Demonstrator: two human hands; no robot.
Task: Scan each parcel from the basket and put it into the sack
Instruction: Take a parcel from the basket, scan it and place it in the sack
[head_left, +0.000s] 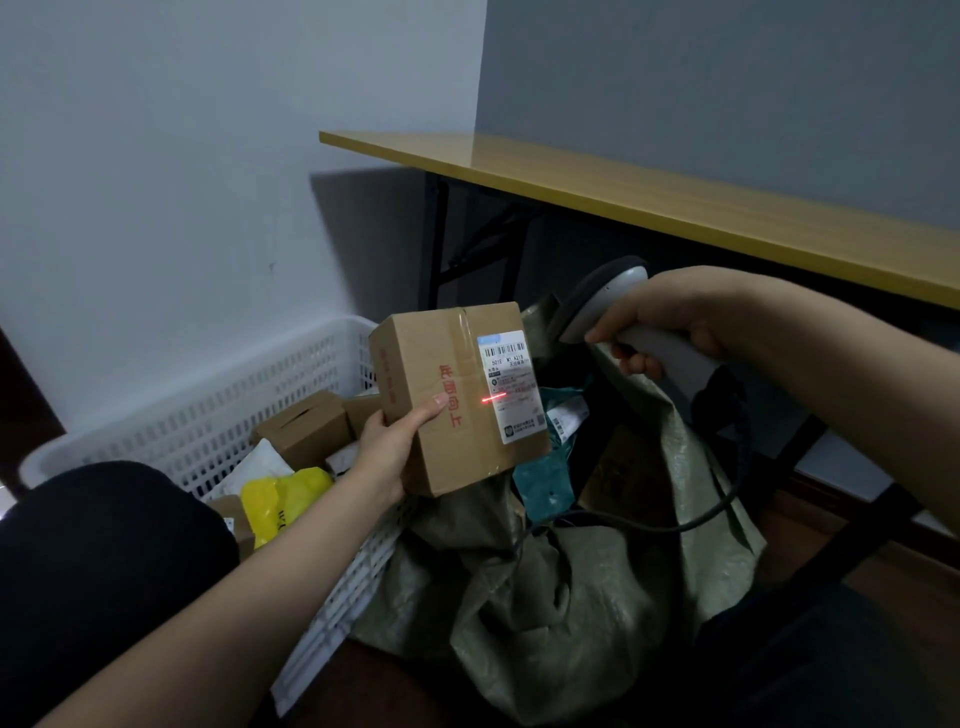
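Observation:
My left hand (392, 439) grips a brown cardboard box (457, 395) with red print and a white shipping label, held above the gap between basket and sack. My right hand (660, 325) holds a grey handheld scanner (618, 306) pointed at the box; a red laser line falls on the label. The white plastic basket (208, 415) at the left holds several parcels, among them small cardboard boxes and a yellow bag (280, 501). The olive woven sack (561, 587) stands open below the box, with a teal parcel (545, 478) and others inside.
A yellow-topped table (675, 208) with black legs stands behind the sack, against the grey wall. The scanner's dark cable (717, 512) loops over the sack's right side. My dark-clothed knees fill the lower left and lower right corners.

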